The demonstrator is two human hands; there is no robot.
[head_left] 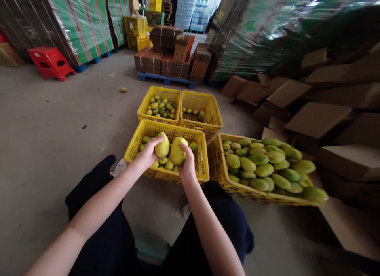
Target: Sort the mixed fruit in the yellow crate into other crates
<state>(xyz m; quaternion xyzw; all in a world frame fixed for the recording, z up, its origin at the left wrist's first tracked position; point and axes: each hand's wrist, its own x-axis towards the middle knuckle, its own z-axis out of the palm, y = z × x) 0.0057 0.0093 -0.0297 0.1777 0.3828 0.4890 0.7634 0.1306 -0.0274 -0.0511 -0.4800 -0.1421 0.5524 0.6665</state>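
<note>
- Judged at a handling step: holding one fruit per hand, both above the near crate [205,161].
- Gripping the left fruit [162,147] with curled fingers of the left hand [150,151]; gripping the right fruit [177,152], just beside it, with the right hand [187,165].
- Judged to call next for a steady grasp and, if lowering, clearance from the rim and from fruit lying inside.
- Bounded beyond by the far-left crate [166,93] and far-right crate [212,110]; hemmed in at right by the heaped crate [215,163], then cardboard boxes [319,118].
- Open at left over bare floor [97,102].
</note>
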